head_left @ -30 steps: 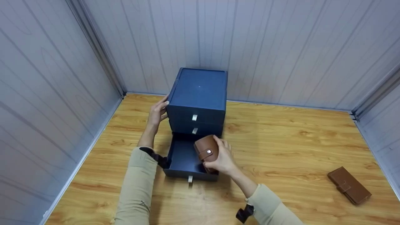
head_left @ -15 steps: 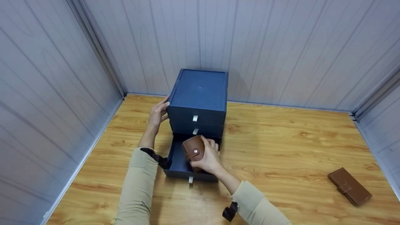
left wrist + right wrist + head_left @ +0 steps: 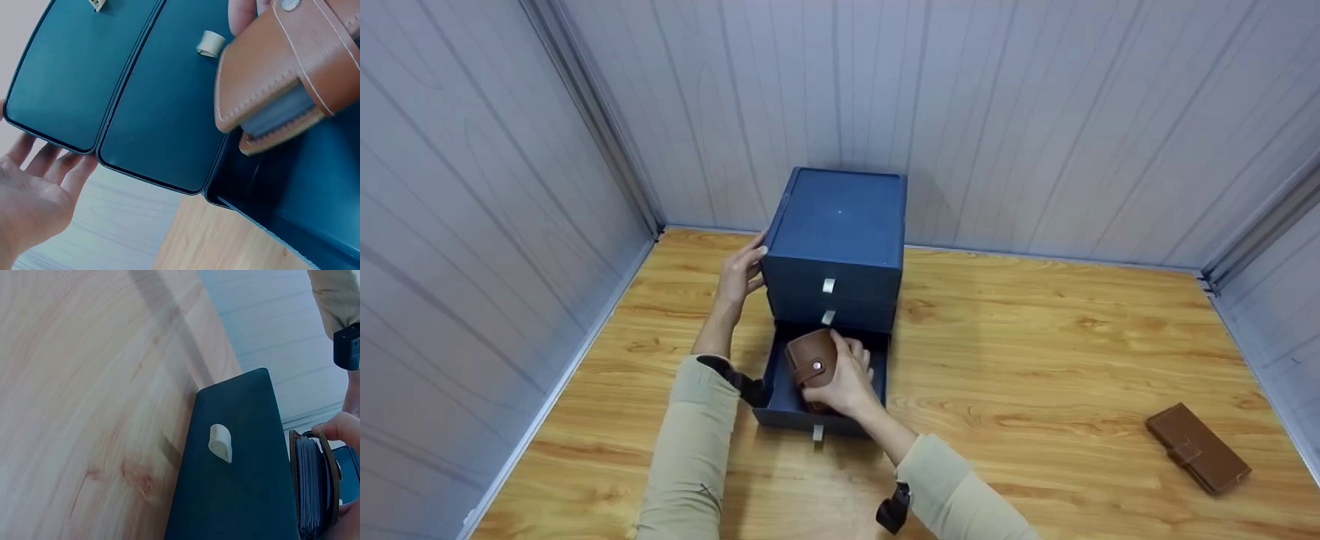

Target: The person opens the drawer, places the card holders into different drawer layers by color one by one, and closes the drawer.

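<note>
My right hand (image 3: 844, 380) grips a brown leather card holder (image 3: 810, 355) with a snap strap, tilted inside the pulled-out bottom drawer (image 3: 877, 427). In the right wrist view, a stack of clear sleeves shows between the covers of the card holder (image 3: 311, 484). My left hand (image 3: 737, 271) rests against the left side of the dark blue drawer unit (image 3: 840, 217). From the left wrist view, the fingers of the left hand (image 3: 42, 191) lie along the unit's side edge, holding nothing. Whether the card holder touches the drawer floor, I cannot tell.
A brown folding wallet (image 3: 1198, 448) lies on the wooden table (image 3: 1035, 360) at the far right. Two upper drawers are closed, each with a pale pull tab (image 3: 829, 286). Grey panel walls (image 3: 997, 112) stand behind and at both sides.
My right hand has carried the card holder leftward, from the right side of the bottom drawer toward its middle. The left hand and the wallet stay where they were.
</note>
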{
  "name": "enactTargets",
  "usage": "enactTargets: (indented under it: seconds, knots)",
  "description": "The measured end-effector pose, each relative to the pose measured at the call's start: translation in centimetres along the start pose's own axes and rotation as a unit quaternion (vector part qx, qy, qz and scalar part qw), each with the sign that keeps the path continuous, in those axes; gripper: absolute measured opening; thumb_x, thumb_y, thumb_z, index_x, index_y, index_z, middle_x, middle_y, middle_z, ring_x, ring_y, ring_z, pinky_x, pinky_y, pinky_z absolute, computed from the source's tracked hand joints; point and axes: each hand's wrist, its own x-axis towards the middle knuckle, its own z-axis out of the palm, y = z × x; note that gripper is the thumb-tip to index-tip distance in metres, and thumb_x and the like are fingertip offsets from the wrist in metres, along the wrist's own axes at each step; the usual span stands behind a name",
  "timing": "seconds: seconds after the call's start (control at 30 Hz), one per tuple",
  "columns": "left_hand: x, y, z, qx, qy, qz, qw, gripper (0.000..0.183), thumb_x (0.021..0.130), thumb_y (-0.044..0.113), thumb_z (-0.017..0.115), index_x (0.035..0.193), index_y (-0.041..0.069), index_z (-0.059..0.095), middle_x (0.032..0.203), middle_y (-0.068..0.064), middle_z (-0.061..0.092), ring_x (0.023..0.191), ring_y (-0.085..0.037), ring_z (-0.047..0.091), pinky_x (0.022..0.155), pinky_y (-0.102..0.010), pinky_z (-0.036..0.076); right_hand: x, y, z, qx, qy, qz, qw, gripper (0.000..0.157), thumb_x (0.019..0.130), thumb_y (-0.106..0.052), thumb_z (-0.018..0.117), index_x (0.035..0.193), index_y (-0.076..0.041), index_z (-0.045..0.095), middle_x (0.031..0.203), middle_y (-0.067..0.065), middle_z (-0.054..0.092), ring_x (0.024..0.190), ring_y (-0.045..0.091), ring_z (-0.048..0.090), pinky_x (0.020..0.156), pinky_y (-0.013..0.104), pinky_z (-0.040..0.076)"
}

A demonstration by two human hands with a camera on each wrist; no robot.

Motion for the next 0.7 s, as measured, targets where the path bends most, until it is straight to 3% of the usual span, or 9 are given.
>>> enactTargets:
  seconds: [0.33,0.7]
  knots:
    - [0.2,0.0,-0.1,-0.002,-0.01,0.009,0.9999,0.047,0.089,0.019,0.045,0.134,0.01,0.04,0.132,-0.017,0.04,0.118,-0.029,0.041,0.093,-0.043,0.034,1.0,-0.2,0.5,0.007,-0.004,-0.005,1.0,0.092,0.057,-0.021,0.078,0.136,-0.003,0.032,0.125,0.018,0.036,0.109,0.031,0.031,0.084,0.05,0.029]
    - [0.2,0.1,0.3,0.001,-0.007,0.009,0.9999,0.048,0.088,0.019,0.044,0.135,0.009,0.039,0.133,-0.018,0.04,0.119,-0.029,0.041,0.092,-0.043,0.035,1.2,0.3,0.0,0.059,0.006,-0.014,0.998,0.073,0.068,-0.016,0.076,0.129,-0.001,0.04,0.128,0.018,0.034,0.114,0.033,0.03,0.091,0.053,0.026]
